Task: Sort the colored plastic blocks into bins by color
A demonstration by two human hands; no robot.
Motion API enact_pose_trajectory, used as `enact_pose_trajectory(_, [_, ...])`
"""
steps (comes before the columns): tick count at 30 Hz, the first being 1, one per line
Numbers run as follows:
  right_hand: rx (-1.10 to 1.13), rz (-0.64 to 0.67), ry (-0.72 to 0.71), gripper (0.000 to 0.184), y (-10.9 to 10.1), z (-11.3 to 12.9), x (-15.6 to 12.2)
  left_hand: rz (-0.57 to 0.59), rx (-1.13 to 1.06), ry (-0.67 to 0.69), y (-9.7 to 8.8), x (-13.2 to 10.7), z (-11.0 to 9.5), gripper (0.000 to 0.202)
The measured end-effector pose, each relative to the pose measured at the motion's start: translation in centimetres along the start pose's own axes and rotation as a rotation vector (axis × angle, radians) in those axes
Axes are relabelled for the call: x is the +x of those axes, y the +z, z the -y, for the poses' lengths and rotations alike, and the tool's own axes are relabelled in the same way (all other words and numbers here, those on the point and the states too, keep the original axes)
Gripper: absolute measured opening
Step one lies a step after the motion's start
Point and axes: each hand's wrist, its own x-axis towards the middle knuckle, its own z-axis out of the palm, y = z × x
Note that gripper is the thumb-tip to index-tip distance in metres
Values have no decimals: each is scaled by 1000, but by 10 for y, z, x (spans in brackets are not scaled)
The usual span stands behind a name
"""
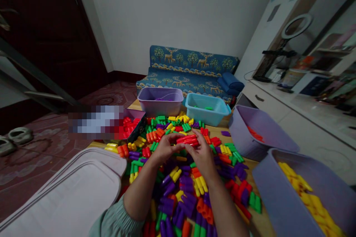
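Observation:
Both my hands meet over the middle of a spread of coloured plastic pieces. Between them is a red plastic piece (188,140) made of joined tubes. My left hand (166,148) grips its left end, and my right hand (200,152) closes round the right end. Below and around them lie purple pieces (187,183), yellow pieces (199,186), green pieces (255,202) and orange pieces (205,210), some joined in mixed colours. Parts of the pile are hidden under my forearms.
A purple bin (160,109) and a light blue bin (207,118) stand at the back. To the right, one grey-purple bin (239,144) has red pieces and another (267,189) yellow ones. A box (137,127) of red pieces and pale lids (69,200) are at left.

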Motion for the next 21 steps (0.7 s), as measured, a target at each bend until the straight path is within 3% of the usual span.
enact_pose_trajectory(6, [183,-156,169,38,-4,-18,5,57,36,-23,0,-3,0,50])
enact_pose_trajectory(9, [350,-360,174,41,-20,-21,10,-19,114,-45,-3,-2,1,46])
enact_pose_trajectory(11, [424,-419,179,43,-32,-20,13,-110,230,-22,-5,-1,0,40])
enact_pose_trajectory(14, [378,-339,229,47,-39,-18,13,-223,454,121,-7,1,-1,28])
enact_pose_trajectory(17, [207,-201,270,48,-38,-22,12,-336,644,282,-10,2,-1,33])
enact_pose_trajectory(21, [-62,-148,214,43,-41,-29,12,-419,673,279,-11,3,2,27])
